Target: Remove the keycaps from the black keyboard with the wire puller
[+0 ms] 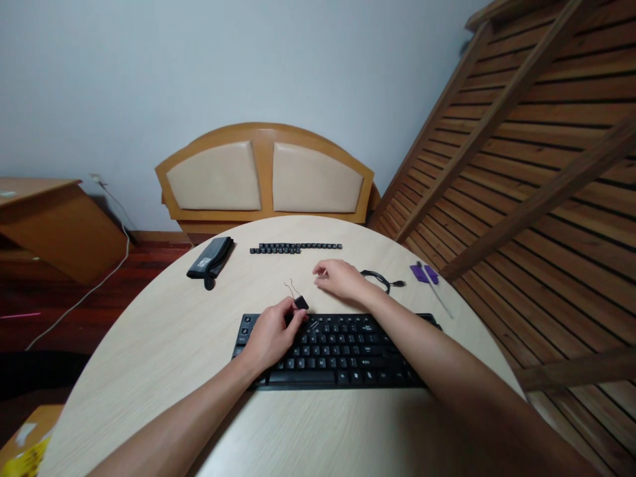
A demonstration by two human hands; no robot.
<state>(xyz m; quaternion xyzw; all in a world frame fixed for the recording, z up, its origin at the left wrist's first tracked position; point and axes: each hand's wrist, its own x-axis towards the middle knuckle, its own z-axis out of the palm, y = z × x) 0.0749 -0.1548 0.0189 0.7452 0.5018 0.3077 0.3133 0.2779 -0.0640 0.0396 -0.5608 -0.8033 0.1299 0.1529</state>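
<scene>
Tabletop [149, 358] below, I have the left hand [271, 336] pinching the wire tool [301, 303] low, likely leaving tips clear; the right hand [340, 278] curls, fingers apart.

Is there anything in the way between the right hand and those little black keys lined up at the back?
Nothing visible is in the way: only tabletop shows between the right hand and the little black keys. The wire tool in the left hand is off to the side.

keyboard [342, 350] and dark case [214, 256]: lettering too small to read.
</scene>
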